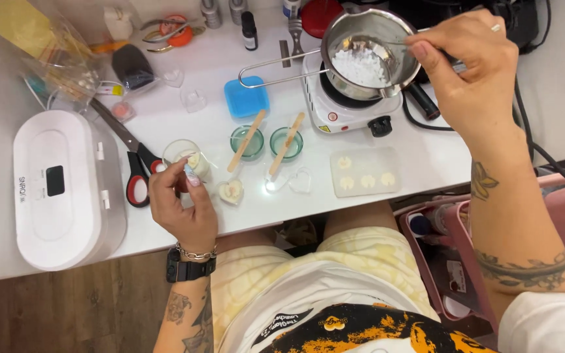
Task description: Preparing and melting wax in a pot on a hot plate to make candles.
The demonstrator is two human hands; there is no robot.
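My right hand (472, 72) pinches a thin metal stirrer whose tip reaches into a steel melting pot (361, 33) holding white flakes. The pot sits on a small white hot plate (344, 108). My left hand (181, 202) rests on the white table (426, 153) by a small clear glass cup (181, 151), fingertips pinched at the cup's side on something small that I cannot make out. A heart-shaped clear mould (231, 191) with pale wax lies just right of that hand.
Two small green glass cups (246, 142) (286, 142) each carry a wooden stick. A translucent mould tray (365, 171), a blue silicone cup (246, 97), red-handled scissors (135, 173), a white box-shaped device (60, 189), plastic bags and small bottles surround them. A pink cart (439, 242) stands at the right.
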